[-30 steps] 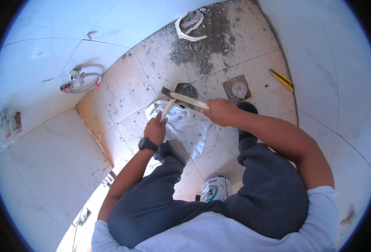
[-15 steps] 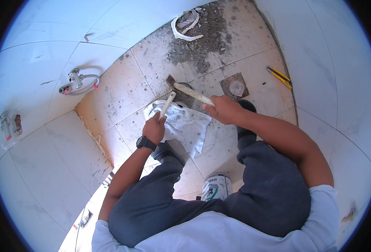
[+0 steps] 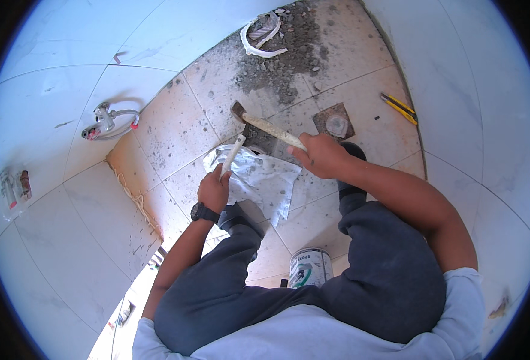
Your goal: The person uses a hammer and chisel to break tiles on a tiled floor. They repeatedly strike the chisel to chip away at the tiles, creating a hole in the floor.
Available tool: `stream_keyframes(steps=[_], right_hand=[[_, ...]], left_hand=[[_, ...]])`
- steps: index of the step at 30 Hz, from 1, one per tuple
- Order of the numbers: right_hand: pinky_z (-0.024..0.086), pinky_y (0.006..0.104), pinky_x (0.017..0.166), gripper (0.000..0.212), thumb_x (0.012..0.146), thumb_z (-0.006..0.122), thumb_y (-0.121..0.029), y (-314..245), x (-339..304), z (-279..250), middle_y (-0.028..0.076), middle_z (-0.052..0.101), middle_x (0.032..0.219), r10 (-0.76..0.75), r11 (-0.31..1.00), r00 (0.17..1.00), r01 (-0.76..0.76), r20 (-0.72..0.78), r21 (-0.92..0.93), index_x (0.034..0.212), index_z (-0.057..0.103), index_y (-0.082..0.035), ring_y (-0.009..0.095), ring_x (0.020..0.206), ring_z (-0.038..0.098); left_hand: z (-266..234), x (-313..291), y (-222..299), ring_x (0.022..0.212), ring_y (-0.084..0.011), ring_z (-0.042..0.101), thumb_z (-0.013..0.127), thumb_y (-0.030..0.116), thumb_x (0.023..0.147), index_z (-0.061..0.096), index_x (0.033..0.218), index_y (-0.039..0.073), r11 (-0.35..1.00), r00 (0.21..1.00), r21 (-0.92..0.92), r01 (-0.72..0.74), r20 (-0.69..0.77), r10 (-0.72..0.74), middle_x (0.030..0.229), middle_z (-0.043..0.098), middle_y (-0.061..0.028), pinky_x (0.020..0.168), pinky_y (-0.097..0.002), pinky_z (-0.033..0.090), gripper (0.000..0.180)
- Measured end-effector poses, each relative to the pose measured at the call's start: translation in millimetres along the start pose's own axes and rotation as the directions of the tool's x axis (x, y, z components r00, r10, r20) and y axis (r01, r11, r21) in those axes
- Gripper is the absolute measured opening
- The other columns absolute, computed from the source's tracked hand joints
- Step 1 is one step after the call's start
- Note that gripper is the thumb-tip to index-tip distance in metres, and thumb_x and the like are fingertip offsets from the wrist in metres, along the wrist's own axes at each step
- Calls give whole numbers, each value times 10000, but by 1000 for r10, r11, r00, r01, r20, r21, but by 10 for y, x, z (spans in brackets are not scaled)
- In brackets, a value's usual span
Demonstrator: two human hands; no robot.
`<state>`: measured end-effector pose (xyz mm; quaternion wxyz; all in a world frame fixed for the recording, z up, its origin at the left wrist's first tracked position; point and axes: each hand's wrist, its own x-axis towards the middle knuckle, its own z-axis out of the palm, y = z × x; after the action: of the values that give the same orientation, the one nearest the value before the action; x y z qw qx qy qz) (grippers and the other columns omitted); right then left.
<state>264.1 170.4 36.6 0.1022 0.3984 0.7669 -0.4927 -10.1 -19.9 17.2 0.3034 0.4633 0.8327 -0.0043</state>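
My right hand is closed around the pale handle of a hammer, whose dark head points up and left over the tiled floor. In my left hand is a pale stick-like tool with a small hole in its upper end; its lower end is hidden by my fingers. The hammer head and the stick are apart. Below both tools lies a crumpled white plastic bag, partly beside a dark, rough patch in the floor.
Grey rubble and a curved white strip lie at the far end. A square drain and a yellow utility knife are to the right. A paint can stands between my legs. A tap juts from the left wall.
The hammer head has shifted a little left and away from me. My left hand has drawn slightly left and nearer me with the stick.
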Motion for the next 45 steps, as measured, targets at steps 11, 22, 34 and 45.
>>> stream_keyframes(steps=[11,22,34,45], right_hand=[[535,548,721,455,1043,558,-424,-8,87,176,270,683,815,-31,990,994,45,102,-132,994,597,27,468,793,684],[534,554,737,442,1046,555,-410,-90,143,196,271,694,848,-54,995,995,60,82,-76,1015,612,27,474,813,686],[535,565,740,450,1038,561,-416,32,78,273,279,692,836,-36,996,999,39,37,-75,1022,635,28,476,797,689],[533,549,705,438,1045,565,-410,-76,59,-31,267,685,797,-2,1000,999,3,-44,20,998,607,24,479,759,680]], left_hand=[[106,21,-97,898,-454,707,622,349,1010,653,1329,13,997,999,-62,-38,-8,38,943,709,-302,770,-511,551,464],[64,49,-36,899,-446,698,617,329,1010,626,1357,88,1000,998,8,27,53,-27,957,720,-251,758,-535,551,423],[133,63,-97,927,-441,708,613,346,1014,638,1338,61,1000,999,-9,-20,32,20,978,722,-265,783,-523,556,432],[30,-33,-100,939,-456,697,600,359,1020,647,1325,60,994,999,-103,35,28,-32,1010,721,-260,781,-518,557,430]])
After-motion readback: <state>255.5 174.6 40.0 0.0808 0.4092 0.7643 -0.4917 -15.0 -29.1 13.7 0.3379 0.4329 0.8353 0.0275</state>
